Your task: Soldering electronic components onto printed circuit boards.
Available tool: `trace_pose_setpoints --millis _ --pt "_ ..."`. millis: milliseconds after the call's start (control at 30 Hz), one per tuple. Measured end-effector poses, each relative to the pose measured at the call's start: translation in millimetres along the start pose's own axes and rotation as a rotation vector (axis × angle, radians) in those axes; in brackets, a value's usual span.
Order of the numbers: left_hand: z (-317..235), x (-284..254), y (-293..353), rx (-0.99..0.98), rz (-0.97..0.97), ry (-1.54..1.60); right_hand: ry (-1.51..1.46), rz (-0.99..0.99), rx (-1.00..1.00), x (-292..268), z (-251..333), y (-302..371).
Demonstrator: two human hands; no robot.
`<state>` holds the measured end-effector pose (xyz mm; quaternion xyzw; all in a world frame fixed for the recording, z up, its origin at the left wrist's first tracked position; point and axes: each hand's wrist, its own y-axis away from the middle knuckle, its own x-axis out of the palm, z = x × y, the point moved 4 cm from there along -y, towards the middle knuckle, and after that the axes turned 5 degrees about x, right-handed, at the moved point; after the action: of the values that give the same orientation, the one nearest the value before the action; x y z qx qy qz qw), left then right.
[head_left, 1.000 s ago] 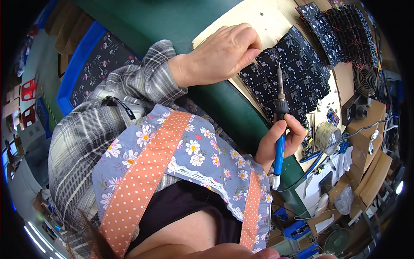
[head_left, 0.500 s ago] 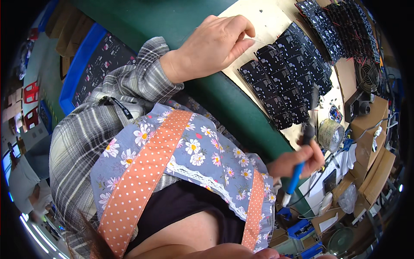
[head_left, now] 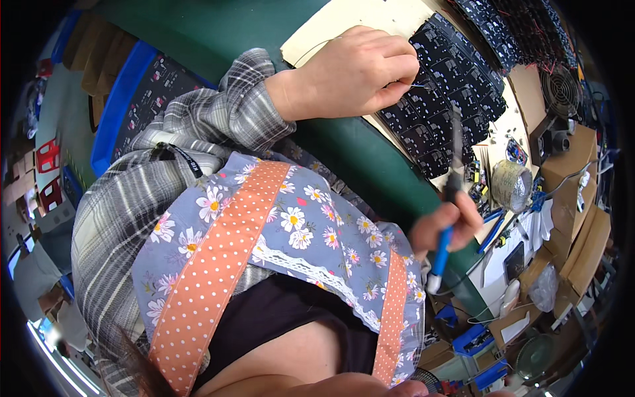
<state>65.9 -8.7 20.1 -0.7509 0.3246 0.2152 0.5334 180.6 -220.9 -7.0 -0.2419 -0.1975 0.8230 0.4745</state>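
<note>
My left hand (head_left: 360, 71) is closed in a pinch on a thin wire (head_left: 415, 85), whose short end sticks out past the fingertips over the boards. The wire's other end curves out behind the hand. My right hand (head_left: 455, 225) grips a soldering iron (head_left: 440, 253) by its blue and black handle. The iron's metal tip points up and away, over a panel of black circuit boards (head_left: 456, 83); whether it touches them I cannot tell. The panel lies on a pale board (head_left: 317, 33), and my left hand covers its left edge.
More black boards with red wires (head_left: 522, 33) stand stacked at the far right. A roll of clear tape (head_left: 511, 185), a round fan grille (head_left: 561, 89) and cardboard boxes (head_left: 567, 172) lie to the right. A blue tray (head_left: 122, 109) of boards sits left on the green table (head_left: 357, 159).
My left hand has moved right with the wire, closer over the boards. My right hand has shifted left and up a little, bringing the iron's tip over the panel.
</note>
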Motion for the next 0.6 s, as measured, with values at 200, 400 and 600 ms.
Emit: trace_pose_setpoints --millis 200,400,600 --pt "-1 3 -2 0.014 0.036 -0.030 0.056 0.179 -0.006 25 5 -6" --pt "-5 7 -7 0.046 0.019 -0.092 0.075 0.175 0.045 25 4 -6" --pt "-8 13 -13 0.047 0.064 -0.109 0.056 0.141 0.050 26 1 -5"
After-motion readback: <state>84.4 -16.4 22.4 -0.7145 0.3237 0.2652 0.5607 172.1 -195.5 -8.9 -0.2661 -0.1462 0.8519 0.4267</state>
